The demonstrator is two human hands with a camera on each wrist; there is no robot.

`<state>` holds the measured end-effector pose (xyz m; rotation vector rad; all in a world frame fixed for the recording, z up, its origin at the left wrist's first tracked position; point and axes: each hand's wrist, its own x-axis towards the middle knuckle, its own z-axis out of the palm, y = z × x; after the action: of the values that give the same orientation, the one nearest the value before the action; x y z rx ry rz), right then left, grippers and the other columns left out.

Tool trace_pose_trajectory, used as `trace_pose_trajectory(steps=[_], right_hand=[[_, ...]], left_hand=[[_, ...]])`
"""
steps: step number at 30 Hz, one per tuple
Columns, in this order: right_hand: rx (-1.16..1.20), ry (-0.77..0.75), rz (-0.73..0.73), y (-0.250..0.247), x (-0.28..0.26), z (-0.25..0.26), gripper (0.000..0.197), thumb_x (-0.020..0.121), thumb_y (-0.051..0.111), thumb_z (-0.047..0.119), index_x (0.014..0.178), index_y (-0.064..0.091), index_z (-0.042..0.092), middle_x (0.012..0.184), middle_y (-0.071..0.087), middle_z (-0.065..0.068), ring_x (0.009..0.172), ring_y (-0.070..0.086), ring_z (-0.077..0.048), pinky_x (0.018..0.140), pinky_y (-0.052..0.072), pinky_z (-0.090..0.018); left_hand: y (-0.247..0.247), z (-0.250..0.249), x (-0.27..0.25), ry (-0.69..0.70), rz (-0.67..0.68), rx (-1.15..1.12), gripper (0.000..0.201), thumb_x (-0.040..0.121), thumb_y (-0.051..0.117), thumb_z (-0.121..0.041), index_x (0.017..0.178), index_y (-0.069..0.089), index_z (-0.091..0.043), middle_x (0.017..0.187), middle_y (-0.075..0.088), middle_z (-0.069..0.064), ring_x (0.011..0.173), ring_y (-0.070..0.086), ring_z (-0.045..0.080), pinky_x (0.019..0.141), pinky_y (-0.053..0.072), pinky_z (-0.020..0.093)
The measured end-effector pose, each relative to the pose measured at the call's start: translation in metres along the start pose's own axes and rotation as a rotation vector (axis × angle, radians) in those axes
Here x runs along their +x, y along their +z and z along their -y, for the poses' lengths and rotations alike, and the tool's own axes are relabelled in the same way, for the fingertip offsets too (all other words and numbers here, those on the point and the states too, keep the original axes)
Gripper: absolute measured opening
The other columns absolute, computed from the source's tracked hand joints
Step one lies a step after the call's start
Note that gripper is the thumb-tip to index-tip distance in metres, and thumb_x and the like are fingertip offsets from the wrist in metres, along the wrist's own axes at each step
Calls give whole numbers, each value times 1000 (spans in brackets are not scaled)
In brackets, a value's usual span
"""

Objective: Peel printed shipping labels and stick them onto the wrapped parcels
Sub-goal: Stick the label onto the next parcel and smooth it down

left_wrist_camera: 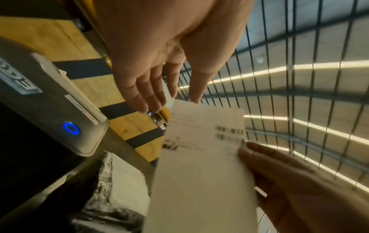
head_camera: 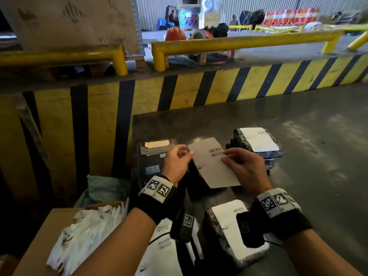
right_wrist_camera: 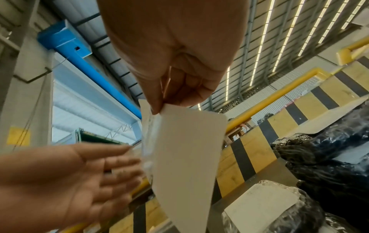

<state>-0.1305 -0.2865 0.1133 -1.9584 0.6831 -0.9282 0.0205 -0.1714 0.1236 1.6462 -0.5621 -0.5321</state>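
Note:
A white shipping label point(head_camera: 211, 166) with two barcodes is held up over the metal table point(head_camera: 310, 124). My right hand point(head_camera: 225, 158) pinches its right edge between thumb and fingers; the right wrist view shows that pinch point(right_wrist_camera: 159, 108) at the label's point(right_wrist_camera: 185, 149) top corner. My left hand point(head_camera: 187, 154) is at the label's left edge with fingers straight, gripping nothing. In the left wrist view, the left hand point(left_wrist_camera: 173, 102) has its thumb tip at the label's point(left_wrist_camera: 199, 173) upper edge. Black wrapped parcels carrying labels lie at the back right point(head_camera: 256, 144) and near my right wrist point(head_camera: 229, 232).
A black label printer point(head_camera: 151, 162) with a lit blue button point(left_wrist_camera: 72, 128) stands left of the label. A cardboard box of white backing strips point(head_camera: 79, 236) sits at lower left. A yellow-and-black striped barrier point(head_camera: 199, 86) runs behind the table. Another labelled parcel point(head_camera: 165, 246) lies under my left forearm.

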Motion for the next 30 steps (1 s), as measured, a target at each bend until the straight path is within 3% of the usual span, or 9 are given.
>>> trace_pose_trajectory(steps=[2, 5, 9, 12, 15, 19, 25, 28, 30], right_hand=[[81, 41, 23, -8, 18, -6, 15, 82, 70, 15, 97, 69, 15, 84, 69, 6, 72, 65, 3, 64, 53, -13], [165, 102, 39, -18, 45, -23, 21, 82, 70, 14, 102, 68, 10, 92, 71, -2, 83, 68, -12, 72, 56, -24], [177, 155, 71, -26, 80, -48, 21, 82, 69, 12, 103, 67, 9, 92, 71, 3, 83, 67, -7, 72, 57, -20], [129, 172, 122, -25, 108, -63, 19, 83, 69, 12, 101, 65, 17, 89, 67, 8, 81, 64, -6, 70, 53, -17], [59, 189, 156, -17, 137, -78, 25, 83, 68, 12, 108, 65, 15, 93, 66, 5, 82, 63, -10, 71, 50, -15], [-49, 205, 197, 3, 165, -103, 26, 82, 69, 11, 108, 68, 12, 96, 72, -2, 83, 64, -13, 84, 52, -27], [-219, 253, 318, 30, 181, -129, 32, 82, 67, 14, 114, 66, 12, 103, 71, -6, 99, 64, -18, 87, 39, -17], [-227, 288, 340, 37, 181, -137, 32, 82, 66, 12, 114, 66, 11, 103, 71, -6, 97, 62, -16, 85, 37, -15], [-218, 308, 350, 39, 180, -141, 33, 83, 66, 9, 116, 65, 8, 104, 70, -7, 93, 60, -14, 85, 38, -15]], left_hand=[[11, 3, 5, -42, 85, 3, 28, 91, 58, -17, 118, 55, -10, 100, 64, 0, 87, 61, 7, 61, 50, 16], [27, 3, 19, -66, 125, -27, 28, 89, 60, -10, 117, 56, -7, 104, 68, 8, 90, 66, 14, 70, 54, 23], [46, 1, 45, -27, 82, 15, 31, 84, 64, 1, 114, 56, -5, 93, 66, 4, 87, 65, 12, 79, 55, 25], [61, 1, 70, 0, 23, 102, 33, 79, 68, 4, 111, 59, -5, 102, 67, 9, 95, 65, 20, 85, 55, 29], [73, 8, 99, 0, -34, 198, 28, 78, 69, 2, 103, 62, -10, 103, 69, 10, 96, 66, 22, 89, 55, 38], [80, 24, 131, -63, -108, 298, 27, 77, 70, 2, 100, 64, -11, 101, 70, 8, 94, 67, 21, 90, 54, 41], [83, 52, 151, -177, -142, 449, 36, 76, 72, -1, 110, 64, -8, 106, 69, 9, 98, 65, 20, 92, 52, 36], [86, 60, 154, -201, -154, 527, 38, 79, 71, -3, 115, 62, -8, 109, 67, 7, 100, 63, 19, 87, 48, 25], [89, 64, 155, -226, -147, 554, 41, 80, 70, -4, 119, 60, -8, 112, 66, 7, 102, 62, 19, 88, 47, 25]])
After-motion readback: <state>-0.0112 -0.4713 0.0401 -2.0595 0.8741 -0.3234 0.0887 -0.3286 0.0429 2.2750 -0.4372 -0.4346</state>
